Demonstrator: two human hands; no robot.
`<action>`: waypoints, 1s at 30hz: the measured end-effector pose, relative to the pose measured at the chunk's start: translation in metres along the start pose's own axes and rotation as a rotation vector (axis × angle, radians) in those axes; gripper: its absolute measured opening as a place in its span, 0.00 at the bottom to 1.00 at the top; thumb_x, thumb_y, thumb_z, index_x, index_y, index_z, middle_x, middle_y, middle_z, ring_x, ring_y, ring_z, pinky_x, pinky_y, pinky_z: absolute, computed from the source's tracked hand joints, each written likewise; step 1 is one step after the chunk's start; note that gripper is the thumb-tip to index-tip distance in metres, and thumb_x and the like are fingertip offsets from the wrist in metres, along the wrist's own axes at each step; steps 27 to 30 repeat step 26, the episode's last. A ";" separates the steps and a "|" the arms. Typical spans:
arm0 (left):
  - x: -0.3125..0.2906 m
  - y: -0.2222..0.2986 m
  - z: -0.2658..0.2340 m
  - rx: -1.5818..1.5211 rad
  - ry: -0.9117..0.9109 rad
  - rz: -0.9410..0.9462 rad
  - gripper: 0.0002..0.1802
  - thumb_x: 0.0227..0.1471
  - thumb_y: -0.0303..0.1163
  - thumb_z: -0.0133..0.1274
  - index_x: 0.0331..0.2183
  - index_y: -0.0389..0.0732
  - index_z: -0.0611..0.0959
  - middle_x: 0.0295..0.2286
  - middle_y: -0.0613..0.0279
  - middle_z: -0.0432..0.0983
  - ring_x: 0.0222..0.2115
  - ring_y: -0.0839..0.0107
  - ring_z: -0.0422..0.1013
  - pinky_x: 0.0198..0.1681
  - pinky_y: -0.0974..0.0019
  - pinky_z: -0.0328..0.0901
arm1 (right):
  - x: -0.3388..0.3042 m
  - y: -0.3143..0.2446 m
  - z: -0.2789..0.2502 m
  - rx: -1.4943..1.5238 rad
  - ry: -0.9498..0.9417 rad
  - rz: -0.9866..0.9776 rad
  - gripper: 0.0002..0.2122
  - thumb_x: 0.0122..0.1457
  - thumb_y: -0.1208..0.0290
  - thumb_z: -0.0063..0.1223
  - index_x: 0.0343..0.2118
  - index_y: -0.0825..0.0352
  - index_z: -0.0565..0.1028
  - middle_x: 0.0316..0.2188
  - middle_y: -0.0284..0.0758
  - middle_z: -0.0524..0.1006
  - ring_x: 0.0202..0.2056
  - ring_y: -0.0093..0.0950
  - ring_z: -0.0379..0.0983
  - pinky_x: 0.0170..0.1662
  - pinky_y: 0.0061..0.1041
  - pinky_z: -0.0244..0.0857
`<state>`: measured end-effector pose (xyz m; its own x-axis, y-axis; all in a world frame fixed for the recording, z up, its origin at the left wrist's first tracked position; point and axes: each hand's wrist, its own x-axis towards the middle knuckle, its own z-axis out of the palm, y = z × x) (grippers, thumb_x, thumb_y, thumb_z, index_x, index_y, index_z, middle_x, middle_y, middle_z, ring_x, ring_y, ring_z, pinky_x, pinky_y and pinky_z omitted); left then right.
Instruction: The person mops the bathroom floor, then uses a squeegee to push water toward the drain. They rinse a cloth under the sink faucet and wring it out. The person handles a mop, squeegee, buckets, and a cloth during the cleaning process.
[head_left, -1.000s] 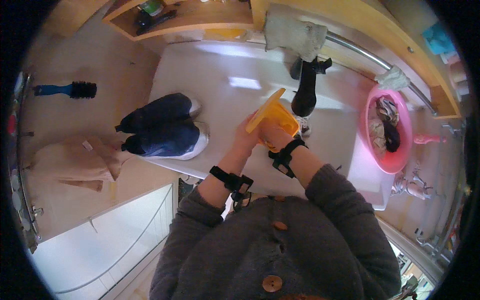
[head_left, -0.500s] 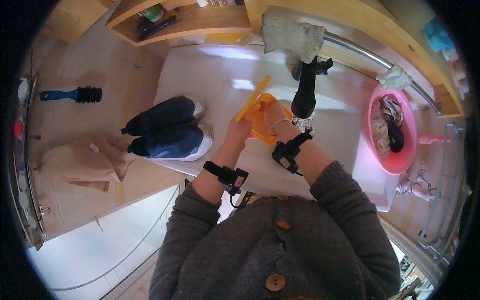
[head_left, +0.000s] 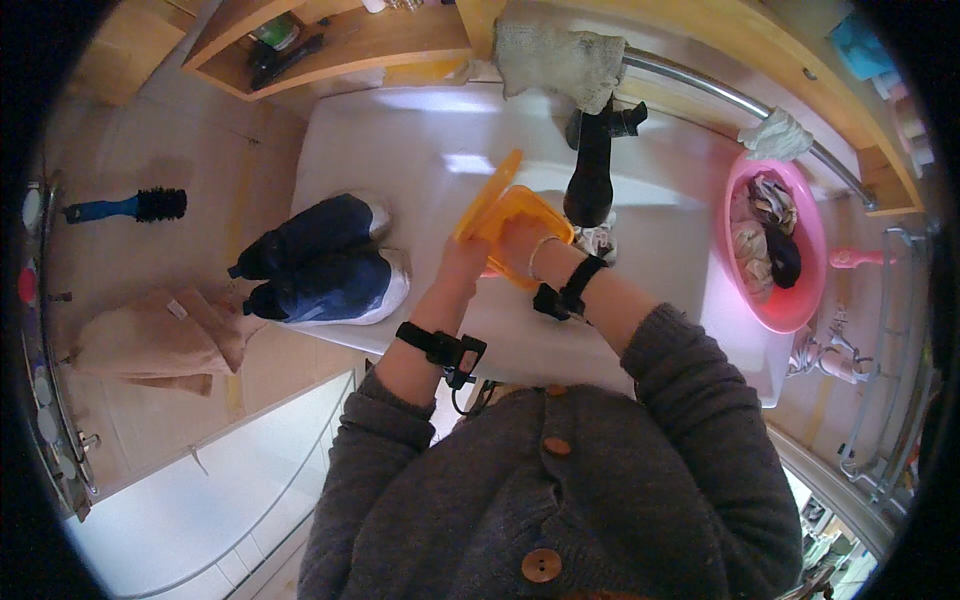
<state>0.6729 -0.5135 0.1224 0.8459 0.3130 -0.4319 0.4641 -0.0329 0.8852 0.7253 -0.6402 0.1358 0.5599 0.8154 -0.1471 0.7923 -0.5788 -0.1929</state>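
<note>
My left hand is closed on a flat orange lid, which stands tilted up at the left side of an orange plastic container. My right hand reaches down into this open container. Its fingers are partly hidden there, and whatever they may hold does not show. Just right of the container, below a black tap, lies a small whitish, patterned thing that I cannot make out.
Dark blue shoes with white soles rest on the white surface at left. Farther left are a beige towel and a blue-handled round brush. A pink basin holding cloths stands right, below a metal rail with a rag.
My right hand has gone a little deeper into the container, and its wrist has turned. The lid stays in my left hand. The whole view has shifted slightly.
</note>
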 end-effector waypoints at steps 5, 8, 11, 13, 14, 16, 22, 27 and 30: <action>-0.011 0.010 0.009 -0.203 -0.025 -0.119 0.19 0.46 0.23 0.43 0.43 0.36 0.73 0.36 0.57 0.72 0.36 0.66 0.71 0.32 0.64 0.71 | 0.005 0.013 0.016 0.372 0.219 0.164 0.14 0.54 0.62 0.45 0.41 0.62 0.73 0.41 0.40 0.74 0.44 0.36 0.69 0.49 0.30 0.61; -0.010 0.006 0.022 -0.189 0.002 -0.089 0.18 0.50 0.28 0.42 0.44 0.35 0.72 0.36 0.55 0.72 0.34 0.65 0.72 0.28 0.64 0.71 | 0.010 0.010 0.035 0.438 0.258 0.233 0.14 0.54 0.62 0.45 0.40 0.63 0.73 0.40 0.40 0.74 0.44 0.36 0.69 0.48 0.30 0.62; -0.009 0.002 0.020 -0.164 -0.022 -0.095 0.18 0.48 0.27 0.44 0.44 0.37 0.72 0.36 0.57 0.72 0.33 0.65 0.72 0.27 0.63 0.72 | 0.006 0.012 0.039 0.412 0.184 0.222 0.14 0.54 0.62 0.46 0.40 0.63 0.73 0.39 0.40 0.75 0.43 0.36 0.70 0.47 0.30 0.62; -0.018 0.005 0.019 -0.164 -0.060 -0.184 0.20 0.44 0.23 0.44 0.44 0.40 0.72 0.36 0.60 0.72 0.31 0.66 0.73 0.28 0.61 0.72 | 0.003 0.014 0.037 0.361 0.104 0.196 0.14 0.54 0.61 0.46 0.39 0.63 0.73 0.38 0.40 0.75 0.43 0.36 0.70 0.47 0.30 0.63; -0.020 0.010 0.019 -0.161 -0.045 -0.182 0.20 0.45 0.23 0.44 0.44 0.41 0.72 0.36 0.60 0.72 0.31 0.66 0.73 0.28 0.61 0.72 | 0.005 0.016 0.035 0.331 0.068 0.182 0.14 0.54 0.61 0.46 0.39 0.63 0.73 0.38 0.40 0.75 0.43 0.36 0.70 0.47 0.30 0.63; -0.024 0.018 0.020 -0.184 -0.034 -0.135 0.20 0.45 0.23 0.44 0.44 0.41 0.72 0.35 0.59 0.73 0.32 0.66 0.73 0.28 0.62 0.73 | 0.007 0.019 0.033 0.301 0.007 0.179 0.14 0.54 0.61 0.46 0.38 0.63 0.74 0.38 0.41 0.75 0.42 0.36 0.71 0.46 0.30 0.63; -0.011 0.026 -0.001 0.045 -0.039 -0.097 0.21 0.46 0.24 0.43 0.46 0.40 0.70 0.37 0.57 0.72 0.34 0.64 0.73 0.31 0.61 0.74 | 0.015 0.021 0.015 0.749 -0.021 0.343 0.09 0.53 0.64 0.50 0.33 0.63 0.74 0.27 0.34 0.75 0.28 0.27 0.71 0.29 0.25 0.65; -0.002 0.032 -0.014 -0.075 0.040 -0.210 0.22 0.47 0.23 0.43 0.48 0.40 0.69 0.39 0.55 0.71 0.36 0.61 0.73 0.31 0.62 0.74 | -0.012 0.036 -0.010 2.013 -0.052 0.628 0.08 0.53 0.66 0.53 0.34 0.62 0.74 0.20 0.26 0.70 0.19 0.15 0.61 0.21 0.14 0.56; -0.002 0.032 -0.014 -0.075 0.040 -0.210 0.22 0.47 0.23 0.43 0.48 0.40 0.69 0.39 0.55 0.71 0.36 0.61 0.73 0.31 0.62 0.74 | -0.012 0.036 -0.010 2.013 -0.052 0.628 0.08 0.53 0.66 0.53 0.34 0.62 0.74 0.20 0.26 0.70 0.19 0.15 0.61 0.21 0.14 0.56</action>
